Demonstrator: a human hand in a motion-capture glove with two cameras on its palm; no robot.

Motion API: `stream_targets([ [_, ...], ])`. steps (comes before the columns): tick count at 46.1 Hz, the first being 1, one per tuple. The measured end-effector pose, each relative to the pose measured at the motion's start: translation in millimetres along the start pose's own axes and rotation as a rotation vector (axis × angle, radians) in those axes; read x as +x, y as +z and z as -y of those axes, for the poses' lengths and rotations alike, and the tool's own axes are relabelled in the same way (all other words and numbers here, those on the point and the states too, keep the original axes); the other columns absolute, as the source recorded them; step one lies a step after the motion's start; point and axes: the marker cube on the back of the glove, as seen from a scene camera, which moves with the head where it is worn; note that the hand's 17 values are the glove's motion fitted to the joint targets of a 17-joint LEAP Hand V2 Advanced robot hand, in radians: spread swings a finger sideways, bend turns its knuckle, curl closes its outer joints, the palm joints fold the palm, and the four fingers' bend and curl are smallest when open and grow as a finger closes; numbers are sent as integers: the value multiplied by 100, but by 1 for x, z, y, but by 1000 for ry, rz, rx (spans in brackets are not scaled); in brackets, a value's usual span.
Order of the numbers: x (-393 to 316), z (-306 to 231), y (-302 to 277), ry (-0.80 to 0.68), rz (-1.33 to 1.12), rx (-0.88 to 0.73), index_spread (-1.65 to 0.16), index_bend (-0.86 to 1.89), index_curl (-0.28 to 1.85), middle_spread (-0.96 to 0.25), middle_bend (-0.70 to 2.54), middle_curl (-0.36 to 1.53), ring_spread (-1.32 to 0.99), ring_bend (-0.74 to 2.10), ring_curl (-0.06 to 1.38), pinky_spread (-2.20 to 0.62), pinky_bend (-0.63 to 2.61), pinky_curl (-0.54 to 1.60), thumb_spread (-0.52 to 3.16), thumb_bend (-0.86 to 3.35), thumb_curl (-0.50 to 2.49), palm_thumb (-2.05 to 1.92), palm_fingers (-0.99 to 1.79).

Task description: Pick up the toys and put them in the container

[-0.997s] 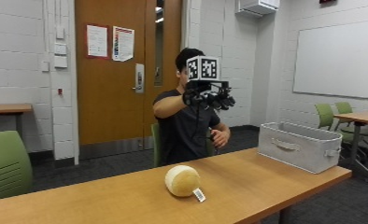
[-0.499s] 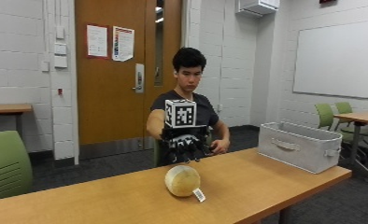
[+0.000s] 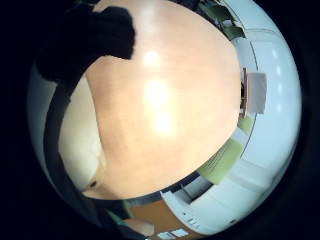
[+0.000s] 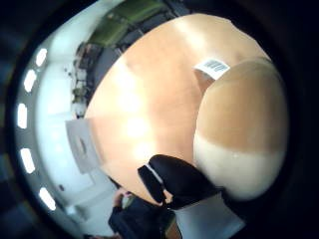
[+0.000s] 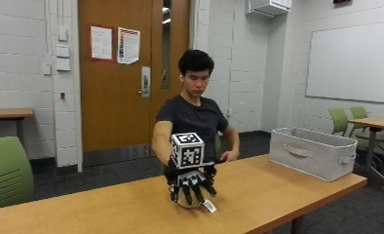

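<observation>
Although nothing is in the bin (image 5: 315, 157) yet, I am bringing my gloved hand (image 5: 191, 184) over the round cream toy (image 4: 242, 130) on the table (image 5: 270, 187), fingers (image 5: 198, 188) draped down around it, apparently closing. Lifting and carrying to the bin, well apart, are remaining.

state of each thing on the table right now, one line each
gloved right hand: over the toy, fingers spread down around it
round toy: on the table, under the hand, not lifted, tag sticking out
container: upright at the table's far end, open top, contents cannot be seen
table: bears toy and container
</observation>
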Motion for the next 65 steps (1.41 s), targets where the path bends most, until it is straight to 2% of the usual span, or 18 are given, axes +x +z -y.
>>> stream_targets([
  [11,-8,6,22,-25,6,-45,-38,24,39,-13,20,47,-16,48,23,1,100,35,101,-2,24,1,-2],
  [12,-8,5,22,-23,10,-41,-39,29,41,-13,17,46,-16,46,23,1,100,35,102,-1,25,2,1],
  [13,-8,5,22,-22,14,-40,-40,48,46,-12,12,44,-16,41,21,0,98,35,104,1,25,6,9],
  [16,-9,2,21,-17,17,-41,-41,65,50,-12,14,42,-16,38,19,0,93,32,108,3,27,11,21],
  [22,-12,4,16,-1,11,1,-40,79,59,-20,28,45,-24,48,21,-5,77,28,117,9,31,25,45],
  [29,-19,2,13,-5,4,31,-38,76,65,-31,55,55,-39,68,27,-14,65,25,121,17,37,43,70],
  [35,-24,-1,14,-7,-24,30,-38,63,68,-37,63,60,-46,90,36,-27,75,28,105,23,48,62,92],
  [44,-24,-10,6,57,-11,-17,-41,54,78,-41,71,68,-46,108,45,-39,85,34,85,23,59,69,107],
  [48,-25,-16,-5,62,6,-15,-43,50,84,-42,73,71,-45,111,47,-41,89,37,78,23,63,69,105],
  [54,-39,-28,-48,16,40,-18,-45,46,92,-42,75,75,-45,112,49,-42,92,39,71,23,69,69,103],
  [65,-102,-58,-160,0,35,149,-48,36,106,-43,74,79,-45,113,51,-43,94,41,65,22,78,67,101],
])
